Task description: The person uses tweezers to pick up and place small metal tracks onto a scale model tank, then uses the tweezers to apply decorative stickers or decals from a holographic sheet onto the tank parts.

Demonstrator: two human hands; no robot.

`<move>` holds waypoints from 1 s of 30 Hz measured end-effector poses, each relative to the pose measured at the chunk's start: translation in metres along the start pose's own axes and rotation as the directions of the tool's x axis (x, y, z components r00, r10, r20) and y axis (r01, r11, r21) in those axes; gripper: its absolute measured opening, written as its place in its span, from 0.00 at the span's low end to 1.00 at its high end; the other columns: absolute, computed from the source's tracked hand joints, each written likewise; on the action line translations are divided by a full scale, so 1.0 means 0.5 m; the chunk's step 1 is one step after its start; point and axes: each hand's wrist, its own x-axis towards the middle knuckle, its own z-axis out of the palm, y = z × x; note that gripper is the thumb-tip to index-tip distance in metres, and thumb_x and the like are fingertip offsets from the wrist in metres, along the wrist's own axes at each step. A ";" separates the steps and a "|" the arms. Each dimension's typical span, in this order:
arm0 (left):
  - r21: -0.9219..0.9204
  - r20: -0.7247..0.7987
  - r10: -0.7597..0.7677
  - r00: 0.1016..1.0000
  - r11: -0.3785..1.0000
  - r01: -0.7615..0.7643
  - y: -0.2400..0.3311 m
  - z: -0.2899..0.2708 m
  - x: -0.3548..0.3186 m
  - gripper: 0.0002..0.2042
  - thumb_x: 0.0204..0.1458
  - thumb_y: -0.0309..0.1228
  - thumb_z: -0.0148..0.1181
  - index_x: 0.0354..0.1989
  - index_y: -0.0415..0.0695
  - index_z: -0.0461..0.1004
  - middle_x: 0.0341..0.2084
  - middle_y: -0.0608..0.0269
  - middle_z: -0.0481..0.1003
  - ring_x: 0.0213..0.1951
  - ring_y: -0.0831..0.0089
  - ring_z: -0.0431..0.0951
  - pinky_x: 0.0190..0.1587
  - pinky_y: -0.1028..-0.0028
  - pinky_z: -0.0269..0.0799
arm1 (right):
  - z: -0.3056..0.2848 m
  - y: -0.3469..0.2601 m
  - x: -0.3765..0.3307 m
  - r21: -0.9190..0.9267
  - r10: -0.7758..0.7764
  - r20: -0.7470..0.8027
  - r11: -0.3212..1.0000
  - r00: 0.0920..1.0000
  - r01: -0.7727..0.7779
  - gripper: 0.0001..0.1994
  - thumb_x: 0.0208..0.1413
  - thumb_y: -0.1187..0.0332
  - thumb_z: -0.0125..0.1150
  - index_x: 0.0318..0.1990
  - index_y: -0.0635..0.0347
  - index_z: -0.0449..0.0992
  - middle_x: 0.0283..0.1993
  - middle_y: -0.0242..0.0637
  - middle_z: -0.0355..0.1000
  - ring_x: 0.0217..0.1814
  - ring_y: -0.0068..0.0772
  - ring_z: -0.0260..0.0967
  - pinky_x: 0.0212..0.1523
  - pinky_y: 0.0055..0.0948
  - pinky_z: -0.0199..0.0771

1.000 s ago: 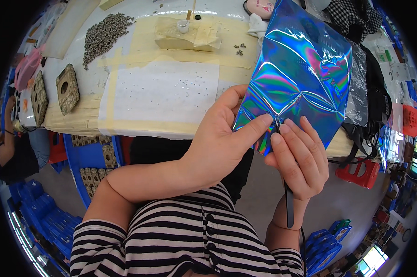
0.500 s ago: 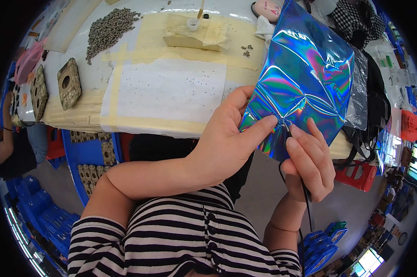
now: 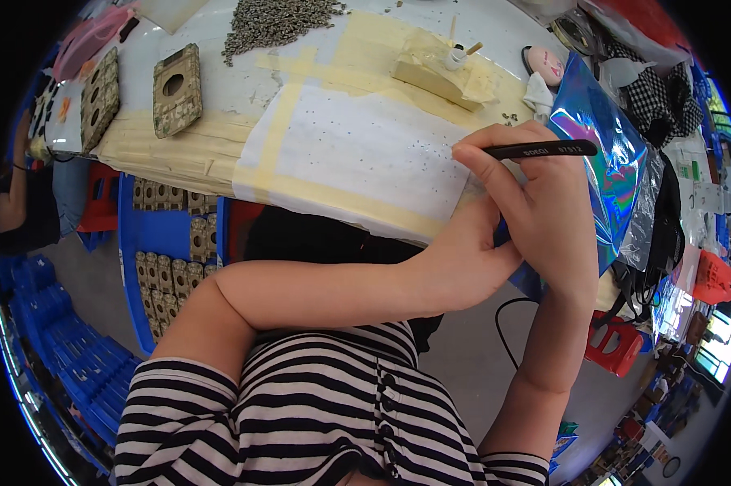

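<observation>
My right hand (image 3: 548, 198) grips black tweezers (image 3: 556, 149), held nearly level over the right end of a white sheet (image 3: 333, 154). Their tips are hidden by my fingers. Tiny shiny pieces (image 3: 418, 147) lie scattered on the sheet. My left hand (image 3: 475, 247) is crossed behind my right wrist, at the lower edge of a shiny blue holographic bag (image 3: 604, 138). Its thumb bends in against the bag, while its other fingers are mostly covered. A thin black cord (image 3: 499, 324) loops below the bag.
A tape-covered block (image 3: 438, 71) bears a small white cup (image 3: 454, 57). Left of it are a heap of small metal parts (image 3: 272, 26) and camouflage-patterned cases (image 3: 177, 91). A blue tray (image 3: 171, 225) holds more cases below the table edge. A red stool (image 3: 615, 347) stands at right.
My right hand has left the bag's lower edge and moved up toward the sheet, now with tweezers showing in it. The bag has shifted right in view and turned as my head moved.
</observation>
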 end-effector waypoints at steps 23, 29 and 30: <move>-0.005 -0.014 0.114 0.993 0.993 -0.114 -0.018 0.000 0.005 0.19 0.58 0.22 0.52 0.57 0.34 0.60 0.42 0.56 0.73 0.45 0.71 0.74 0.47 0.71 0.71 | -0.017 -0.003 -0.042 0.197 0.056 -0.242 0.980 0.969 -0.007 0.06 0.50 0.76 0.67 0.36 0.67 0.80 0.35 0.38 0.78 0.36 0.27 0.73 0.40 0.23 0.70; -0.108 0.065 0.004 0.998 0.994 0.003 -0.009 0.000 0.005 0.18 0.62 0.22 0.50 0.60 0.37 0.60 0.48 0.63 0.73 0.50 0.79 0.72 0.55 0.76 0.69 | -0.039 0.028 -0.137 0.273 0.130 -0.479 0.962 0.868 0.006 0.11 0.57 0.70 0.62 0.40 0.73 0.78 0.39 0.45 0.78 0.43 0.32 0.74 0.47 0.26 0.70; -0.146 0.068 -0.005 0.998 0.989 0.014 -0.005 0.001 0.004 0.18 0.62 0.22 0.49 0.59 0.37 0.60 0.48 0.63 0.73 0.50 0.80 0.72 0.55 0.76 0.69 | -0.032 0.037 -0.155 0.351 0.145 -0.519 0.935 0.842 0.055 0.13 0.58 0.68 0.62 0.41 0.74 0.78 0.39 0.47 0.78 0.43 0.34 0.74 0.48 0.28 0.71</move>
